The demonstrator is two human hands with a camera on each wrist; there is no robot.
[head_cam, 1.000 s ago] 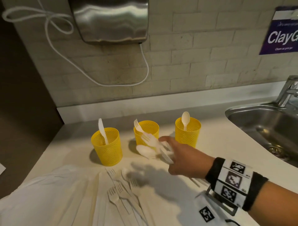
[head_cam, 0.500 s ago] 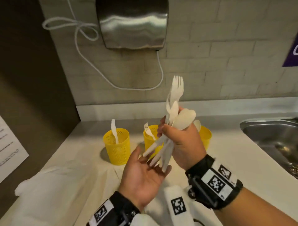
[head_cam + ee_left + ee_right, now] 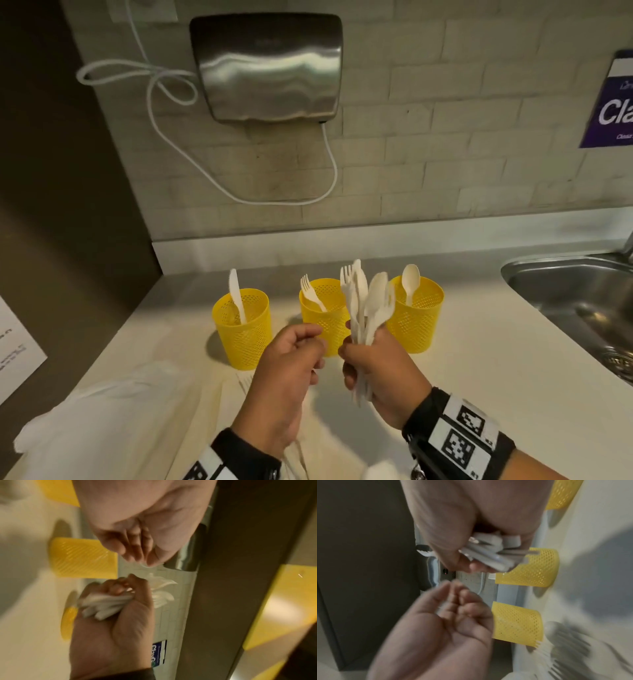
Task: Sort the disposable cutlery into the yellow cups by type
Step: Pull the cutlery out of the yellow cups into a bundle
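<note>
right hand (image 3: 383, 373) gripping upright cutlery bundle (image 3: 366, 308), left hand (image 3: 287, 370) curled beside

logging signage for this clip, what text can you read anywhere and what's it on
"Cla": purple wall sign, cut off by the frame edge in the head view.
"ClayG": same sign in the left wrist view, blurred.
Small print on that sign: unreadable.
Paper at left: print too small.
Wristband squares: coded patterns, no words.

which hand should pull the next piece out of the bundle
Left. The left hand is beside the bundle, fingers curled, apparently holding nothing. The right hand grips the bundle.
</note>
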